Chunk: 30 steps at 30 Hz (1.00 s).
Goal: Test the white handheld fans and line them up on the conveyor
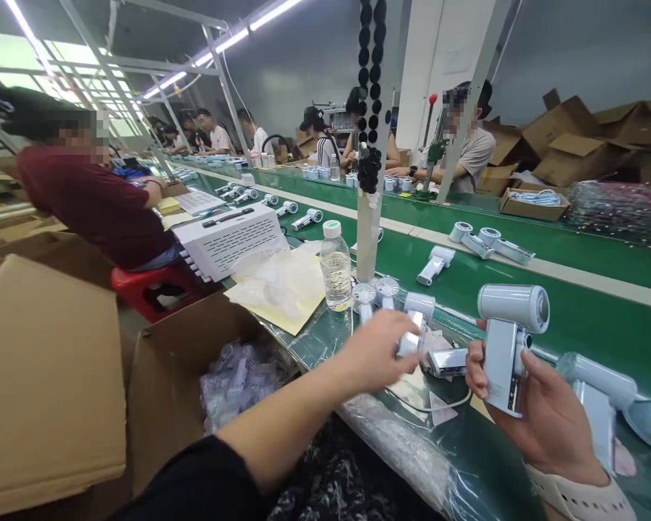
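Observation:
My right hand (553,412) is wrapped round the handle of a light-blue handheld fan (502,362), its round head up and tilted slightly. To the left, my left hand (377,351) reaches over the bench edge, slightly blurred, with thumb and fingers apart. Beside its fingertips stands another handheld fan (420,305); whether they touch it I cannot tell. Between my hands a fan with a shiny handle (449,362) lies on the bench near a white cable (423,409). Two fans with round grilles (387,288) stand behind my left hand.
A water bottle (336,271) stands by a post (367,239). Left of it are yellow paper (287,304) and a white vented case (231,242). More fans (435,264) lie on the green conveyor (575,311). An open carton (168,391) holds plastic-wrapped pieces. Co-workers sit along the line.

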Each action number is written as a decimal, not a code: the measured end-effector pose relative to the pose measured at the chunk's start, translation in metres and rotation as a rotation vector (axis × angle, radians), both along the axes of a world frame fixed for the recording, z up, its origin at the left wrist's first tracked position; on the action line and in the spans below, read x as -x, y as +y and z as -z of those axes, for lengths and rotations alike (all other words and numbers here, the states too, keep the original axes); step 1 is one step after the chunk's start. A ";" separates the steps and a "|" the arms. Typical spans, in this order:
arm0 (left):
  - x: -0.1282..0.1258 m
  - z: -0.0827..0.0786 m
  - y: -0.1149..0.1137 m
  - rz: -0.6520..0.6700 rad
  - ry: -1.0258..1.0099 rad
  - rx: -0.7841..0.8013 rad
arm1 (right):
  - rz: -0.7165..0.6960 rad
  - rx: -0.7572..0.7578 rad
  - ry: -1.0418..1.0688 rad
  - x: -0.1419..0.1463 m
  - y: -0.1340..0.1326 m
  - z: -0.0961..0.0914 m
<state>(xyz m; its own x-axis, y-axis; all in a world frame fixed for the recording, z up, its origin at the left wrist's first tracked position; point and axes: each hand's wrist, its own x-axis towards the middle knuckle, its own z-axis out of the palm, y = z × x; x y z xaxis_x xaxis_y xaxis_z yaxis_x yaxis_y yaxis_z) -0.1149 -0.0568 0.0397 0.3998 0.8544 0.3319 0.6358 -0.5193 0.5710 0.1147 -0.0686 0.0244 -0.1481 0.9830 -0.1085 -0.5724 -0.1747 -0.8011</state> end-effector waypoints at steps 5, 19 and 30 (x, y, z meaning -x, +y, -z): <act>0.114 0.006 0.011 -0.825 0.349 -0.048 | -0.031 -0.035 -0.010 0.009 -0.002 -0.003; 0.174 0.039 0.040 -0.872 0.602 0.007 | -0.062 -0.048 0.008 0.012 0.002 0.011; 0.171 0.037 0.041 -0.907 0.432 -0.190 | -0.131 -0.069 0.136 0.017 0.009 0.010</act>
<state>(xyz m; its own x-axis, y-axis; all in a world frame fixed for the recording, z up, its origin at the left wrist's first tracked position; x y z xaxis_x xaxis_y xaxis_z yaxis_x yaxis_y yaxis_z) -0.2859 -0.0159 0.0031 -0.2540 0.8429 0.4743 0.9665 0.2021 0.1584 0.0979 -0.0598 0.0146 -0.2844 0.9586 -0.0115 -0.6523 -0.2023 -0.7305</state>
